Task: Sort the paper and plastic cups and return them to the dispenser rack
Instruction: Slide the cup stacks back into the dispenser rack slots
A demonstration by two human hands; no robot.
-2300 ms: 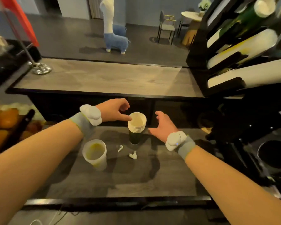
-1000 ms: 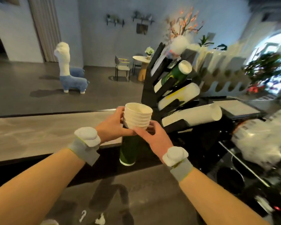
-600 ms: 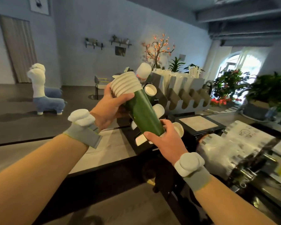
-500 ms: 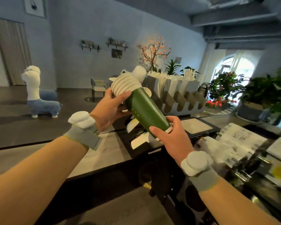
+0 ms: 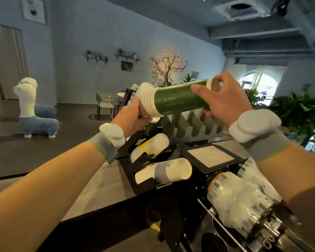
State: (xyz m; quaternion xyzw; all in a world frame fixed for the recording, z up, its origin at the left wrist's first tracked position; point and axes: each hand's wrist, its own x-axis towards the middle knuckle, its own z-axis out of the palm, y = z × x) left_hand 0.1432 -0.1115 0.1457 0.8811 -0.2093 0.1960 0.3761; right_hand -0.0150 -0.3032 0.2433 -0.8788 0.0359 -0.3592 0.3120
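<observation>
A stack of green paper cups [image 5: 178,101] with white rims lies almost level in the air above the black dispenser rack [image 5: 133,171]. My right hand [image 5: 224,99] grips its base end on the right. My left hand [image 5: 135,117] holds the white rim end on the left. In the rack's slanted slots below lie a yellow-marked white cup stack [image 5: 149,148] and a grey-and-white cup stack [image 5: 167,171]. A top slot behind my left hand is partly hidden.
A grey metal slotted holder [image 5: 195,126] stands behind the rack. A stack of clear plastic cups [image 5: 244,200] lies on a machine at the lower right. A wooden counter [image 5: 102,182] runs to the left. Plants [image 5: 298,113] stand at the far right.
The cup stack has swung from steeply tilted to nearly level and risen. My right hand has moved up and right with the base end. The view has tilted upward.
</observation>
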